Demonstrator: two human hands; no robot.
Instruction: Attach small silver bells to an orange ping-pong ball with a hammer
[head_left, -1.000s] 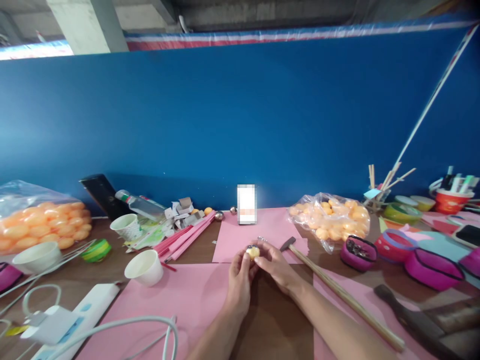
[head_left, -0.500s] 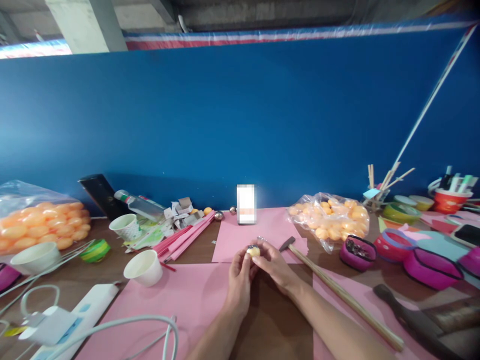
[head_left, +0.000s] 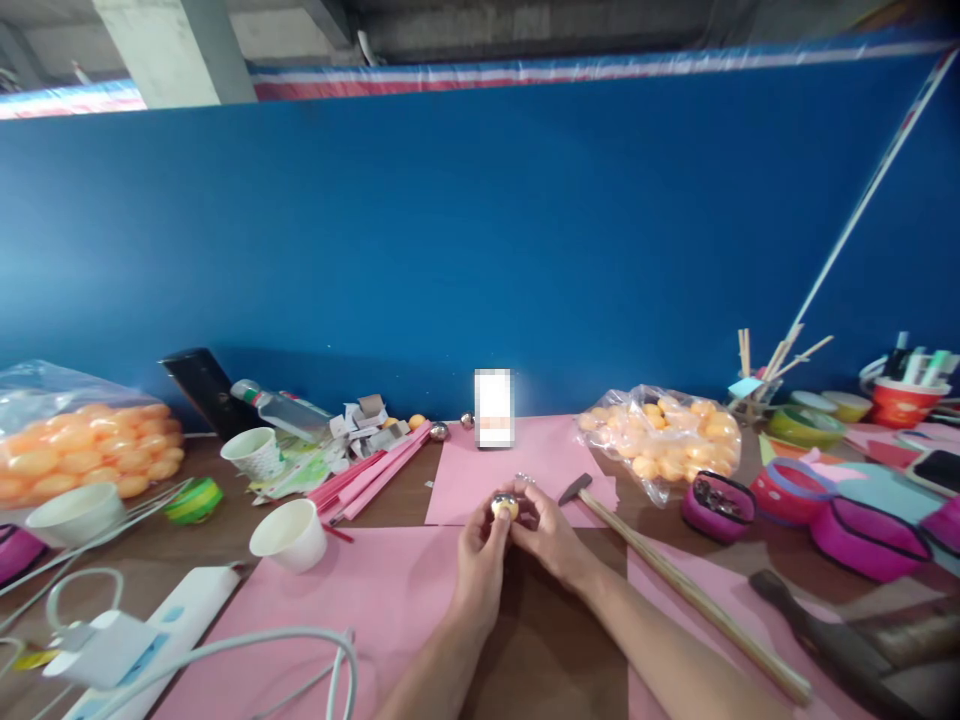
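Observation:
A small yellow ball with a shiny silver top (head_left: pixel 505 505) is held up between my hands, just over the table. My left hand (head_left: pixel 481 560) grips it, thumb pressed on the near side. Around the right side of the ball curl the fingers of my right hand (head_left: pixel 551 540), with its thumb bent below; part of their contact is hidden. Just right of my hands lies a hammer (head_left: pixel 675 580) with a long wooden handle. Beyond them is a pink sheet (head_left: pixel 540 455) with a small clear piece on it.
A bag of orange balls (head_left: pixel 664 440) stands behind the hammer, and a larger bag (head_left: pixel 82 445) at far left. White cups (head_left: pixel 289 537), a power strip (head_left: pixel 157 645) and a looping cable are on the left. Magenta containers (head_left: pixel 866 540) stand right. A blue panel (head_left: pixel 480 240) rises behind.
The ball has turned in my fingers, so more of its silver top shows. My right thumb has shifted slightly down and away from the ball's front.

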